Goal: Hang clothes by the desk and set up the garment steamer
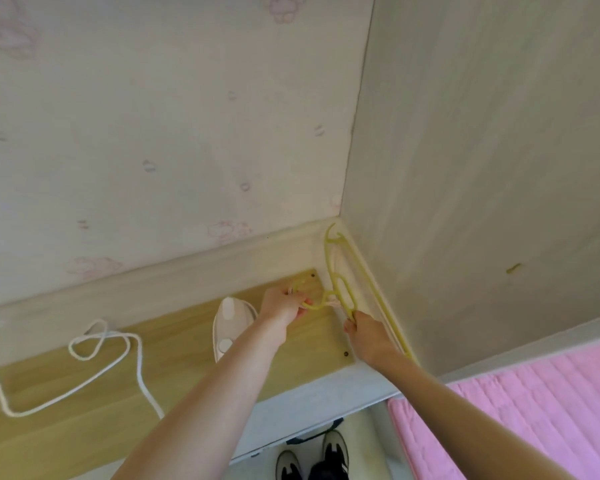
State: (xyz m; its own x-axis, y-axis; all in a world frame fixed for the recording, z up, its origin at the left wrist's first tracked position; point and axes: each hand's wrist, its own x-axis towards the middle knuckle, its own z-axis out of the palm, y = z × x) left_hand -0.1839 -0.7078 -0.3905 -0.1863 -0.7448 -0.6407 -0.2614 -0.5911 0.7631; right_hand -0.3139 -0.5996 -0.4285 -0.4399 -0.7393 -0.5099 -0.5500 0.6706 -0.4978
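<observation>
- Both hands are at the counter's (pixel 84 420) far right corner, on the yellow plastic hangers (pixel 340 292).
- Left hand (pixel 281 308) curls round a hanger hook; right hand (pixel 364 336) pinches a hanger's lower loop.
- How many hangers is hard to say: they overlap and one runs along the side panel.
- One white garment steamer (pixel 231 327) lies just left of the left hand, partly hidden by the forearm.
- One white cord (pixel 118 341) loops across the counter, cut off at the left edge.
- No readable writing.
</observation>
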